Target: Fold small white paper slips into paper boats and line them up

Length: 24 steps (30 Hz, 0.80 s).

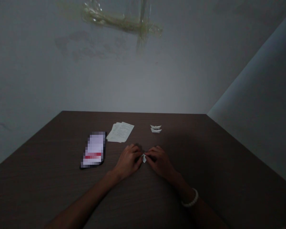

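A small folded piece of white paper is pinched between my two hands, above the middle of the dark table. My left hand grips its left side between thumb and fingers. On the other side, my right hand holds it with thumb and forefinger; a pale bracelet circles that wrist. Fingers cover part of the paper, so its full shape is hidden. Beyond my hands, two small white paper boats stand one behind the other.
A loose stack of printed paper sheets lies left of the boats. Nearer on the left is a phone with a lit, blurred screen. The table's far edge meets a grey wall with yellowish tape on it.
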Motion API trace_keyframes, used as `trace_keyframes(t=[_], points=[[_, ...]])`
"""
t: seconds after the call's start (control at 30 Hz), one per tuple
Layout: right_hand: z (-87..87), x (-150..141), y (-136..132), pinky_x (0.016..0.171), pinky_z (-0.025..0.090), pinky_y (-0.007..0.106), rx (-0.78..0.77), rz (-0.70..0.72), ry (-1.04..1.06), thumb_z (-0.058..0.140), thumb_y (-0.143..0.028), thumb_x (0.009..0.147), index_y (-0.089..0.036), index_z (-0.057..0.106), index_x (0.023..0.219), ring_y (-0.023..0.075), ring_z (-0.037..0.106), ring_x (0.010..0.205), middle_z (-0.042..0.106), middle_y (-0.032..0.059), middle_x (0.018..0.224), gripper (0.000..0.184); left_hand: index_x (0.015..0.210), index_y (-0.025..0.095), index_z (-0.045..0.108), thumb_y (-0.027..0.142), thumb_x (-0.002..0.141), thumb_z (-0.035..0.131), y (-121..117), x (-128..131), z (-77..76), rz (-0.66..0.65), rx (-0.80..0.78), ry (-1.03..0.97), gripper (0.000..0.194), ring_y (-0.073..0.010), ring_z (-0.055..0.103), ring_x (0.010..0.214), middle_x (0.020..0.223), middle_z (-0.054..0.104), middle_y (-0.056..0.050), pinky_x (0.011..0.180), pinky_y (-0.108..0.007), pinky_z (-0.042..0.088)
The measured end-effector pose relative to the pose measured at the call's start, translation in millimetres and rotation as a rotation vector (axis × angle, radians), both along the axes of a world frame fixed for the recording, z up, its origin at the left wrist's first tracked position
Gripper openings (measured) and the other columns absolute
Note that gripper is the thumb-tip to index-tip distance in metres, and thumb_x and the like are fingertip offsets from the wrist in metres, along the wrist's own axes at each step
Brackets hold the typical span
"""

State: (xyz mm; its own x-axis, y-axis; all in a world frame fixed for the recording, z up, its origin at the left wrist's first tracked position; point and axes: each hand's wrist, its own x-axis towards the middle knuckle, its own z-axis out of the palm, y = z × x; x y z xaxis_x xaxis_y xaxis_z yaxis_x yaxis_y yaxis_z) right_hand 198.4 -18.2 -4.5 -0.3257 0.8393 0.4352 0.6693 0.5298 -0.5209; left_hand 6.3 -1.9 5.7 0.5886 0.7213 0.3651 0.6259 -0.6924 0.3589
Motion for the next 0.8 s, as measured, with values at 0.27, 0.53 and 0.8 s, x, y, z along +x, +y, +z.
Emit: trace_keyframes(t=[0.27, 0.53, 0.8], points=[[2.9, 5.7, -0.1, 0.086, 0.044, 0.034, 0.011, 0.053, -0.104, 0.061, -0.017, 0.089, -0.022, 0.07, 0.1, 0.0178, 0.055, 0.089, 0.066, 0.0038, 0.095, 0.016, 0.1, 0.022, 0.071, 0.02, 0.089, 0.054, 1.1, -3.0, 3.6, -0.039, -0.046, -0.001, 0.02, -0.0238, 0.05, 0.097, 0.098, 0.062, -0.006, 0.083, -0.038, 0.041], [2.0, 10.6, 0.1, 0.086, 0.044, 0.035, 0.01, 0.08, -0.141, 0.057, -0.017, 0.091, -0.023, 0.07, 0.104, 0.0193, 0.052, 0.092, 0.064, 0.0045, 0.099, 0.019, 0.1, 0.021, 0.07, 0.02, 0.093, 0.049, 4.0, -7.4, 6.1, -0.126, -0.036, 0.063, 0.022, -0.0241, 0.049, 0.098, 0.103, 0.059, -0.008, 0.082, -0.038, 0.041], [3.3, 11.7, 0.1, 0.081, 0.044, 0.034, 0.035, 0.102, -0.167, 0.057, -0.017, 0.091, -0.025, 0.07, 0.105, 0.0195, 0.051, 0.091, 0.063, 0.0047, 0.099, 0.021, 0.102, 0.02, 0.067, 0.02, 0.093, 0.047, 4.6, -10.0, 8.6, -0.153, -0.025, 0.107, 0.022, -0.0244, 0.048, 0.097, 0.104, 0.057, -0.008, 0.082, -0.038, 0.041]])
